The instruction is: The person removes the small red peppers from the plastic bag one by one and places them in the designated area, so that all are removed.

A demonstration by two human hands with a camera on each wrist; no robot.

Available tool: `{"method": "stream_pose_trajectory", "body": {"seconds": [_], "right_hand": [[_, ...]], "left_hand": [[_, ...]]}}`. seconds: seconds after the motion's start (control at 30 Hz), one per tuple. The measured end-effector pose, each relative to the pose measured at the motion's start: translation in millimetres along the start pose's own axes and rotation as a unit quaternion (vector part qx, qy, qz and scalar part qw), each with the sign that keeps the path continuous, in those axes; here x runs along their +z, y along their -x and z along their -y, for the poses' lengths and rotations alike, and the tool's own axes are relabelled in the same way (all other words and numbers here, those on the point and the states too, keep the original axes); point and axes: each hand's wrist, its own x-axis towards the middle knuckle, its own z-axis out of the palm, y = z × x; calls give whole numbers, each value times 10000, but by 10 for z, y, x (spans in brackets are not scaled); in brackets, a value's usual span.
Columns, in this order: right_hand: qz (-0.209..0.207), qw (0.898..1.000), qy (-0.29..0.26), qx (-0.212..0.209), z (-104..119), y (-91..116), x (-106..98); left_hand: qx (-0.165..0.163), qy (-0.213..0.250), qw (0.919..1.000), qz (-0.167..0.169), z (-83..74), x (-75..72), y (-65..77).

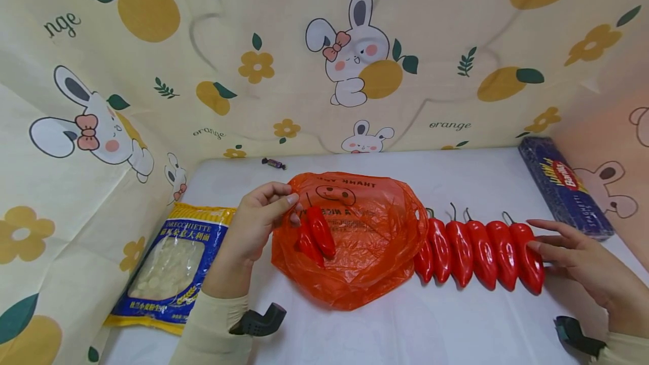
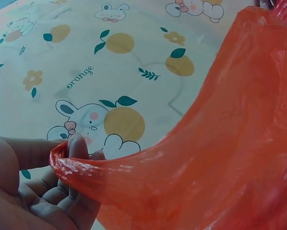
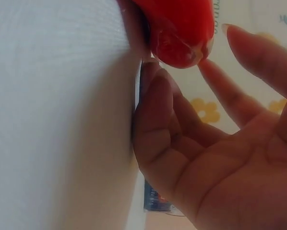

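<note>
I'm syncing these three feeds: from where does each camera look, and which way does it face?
Head: on the head, facing forward and down at the red bag, red peppers, left hand and right hand; sleeves show.
Left wrist: on that wrist, facing the left hand, which pinches the bag; printed backdrop beyond.
Right wrist: on that wrist, facing the right hand by one pepper; white table at frame left.
Shared: head and left wrist both show the left hand and bag.
</note>
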Motion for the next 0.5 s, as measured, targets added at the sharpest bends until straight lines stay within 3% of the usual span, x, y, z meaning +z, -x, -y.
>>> {"method": "stream_pose_trajectory", "body": {"seconds": [0.13,0.37,0.5], "right_hand": [[-223,9997,12,-119,27,8,11],[-1365,9896,-29,-451,125,61,76],[-1784,9822,-109,-584,229,88,122]], "left_hand": [[-35,-45,10000,-31,1,-1,-3],[-76,-65,9999,-30,18,-11,-9],[-35,-50,10000,-19,11,-11,-10]]}}
